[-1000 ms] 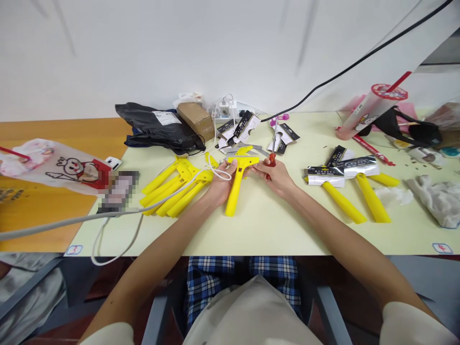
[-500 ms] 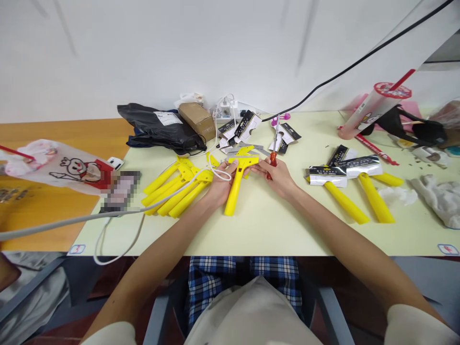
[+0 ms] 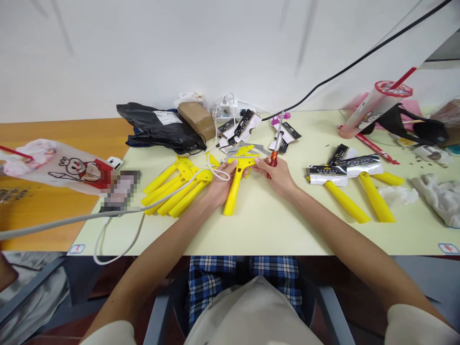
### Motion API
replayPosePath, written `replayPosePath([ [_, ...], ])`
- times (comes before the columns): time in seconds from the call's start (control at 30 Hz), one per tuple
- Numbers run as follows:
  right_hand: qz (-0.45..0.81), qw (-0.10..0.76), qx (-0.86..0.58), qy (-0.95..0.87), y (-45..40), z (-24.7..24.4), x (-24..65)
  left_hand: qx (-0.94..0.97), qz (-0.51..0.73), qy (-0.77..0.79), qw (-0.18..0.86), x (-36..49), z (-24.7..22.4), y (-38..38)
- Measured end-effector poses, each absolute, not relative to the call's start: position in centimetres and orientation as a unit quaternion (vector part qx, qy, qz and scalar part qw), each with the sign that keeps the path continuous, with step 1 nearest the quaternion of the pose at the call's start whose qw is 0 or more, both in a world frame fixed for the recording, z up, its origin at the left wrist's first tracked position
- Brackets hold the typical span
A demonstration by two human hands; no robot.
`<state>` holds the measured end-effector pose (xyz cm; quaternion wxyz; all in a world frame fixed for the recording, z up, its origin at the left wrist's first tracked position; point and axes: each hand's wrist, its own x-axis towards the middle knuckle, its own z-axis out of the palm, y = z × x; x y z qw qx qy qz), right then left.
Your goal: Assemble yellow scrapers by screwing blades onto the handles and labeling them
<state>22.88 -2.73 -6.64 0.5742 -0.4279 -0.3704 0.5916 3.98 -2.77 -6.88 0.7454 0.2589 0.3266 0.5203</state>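
Note:
My left hand (image 3: 220, 185) is closed on a yellow scraper (image 3: 234, 189), whose handle points toward me and whose wide head lies at the far end. A screwdriver (image 3: 275, 157) with a red handle is gripped in my right hand (image 3: 278, 175), its metal shaft tilted up and away. The fingertips of that hand are close to the right end of the scraper's head; whether they touch it I cannot tell. Beyond the head lie grey metal blades (image 3: 247, 149), partly covered. Several more yellow scrapers (image 3: 179, 187) rest beside my left hand.
Scrapers with card sleeves (image 3: 347, 201) lie at the right. A white cable (image 3: 168, 194) crosses above the left scrapers and my left hand. Black-and-white cards (image 3: 247, 125), a black bag (image 3: 161, 127) and a cardboard box (image 3: 197, 120) sit at the back. Drink cups (image 3: 377, 108) stand at both sides.
The screwdriver's shaft has tilted slightly to the right, and my right hand has shifted a little. The scraper stays almost in place in my left hand.

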Motion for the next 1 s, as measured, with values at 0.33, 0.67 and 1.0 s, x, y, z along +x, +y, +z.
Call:
replayPosePath([
  [0.33, 0.558, 0.590, -0.432, -0.392, -2.5, -6.7, 23.3, 0.228, 0.472, 0.298, 0.798, 3.3, -6.4, -2.4],
  [0.67, 0.489, 0.585, -0.463, -0.452, -1.7, -7.9, 24.3, 0.248, 0.479, 0.292, 0.790, 3.7, -6.2, -3.1],
  [1.0, 0.511, 0.590, -0.429, -0.455, -1.7, -7.9, 24.1, 0.285, 0.522, 0.311, 0.741, 4.2, -7.4, -3.3],
])
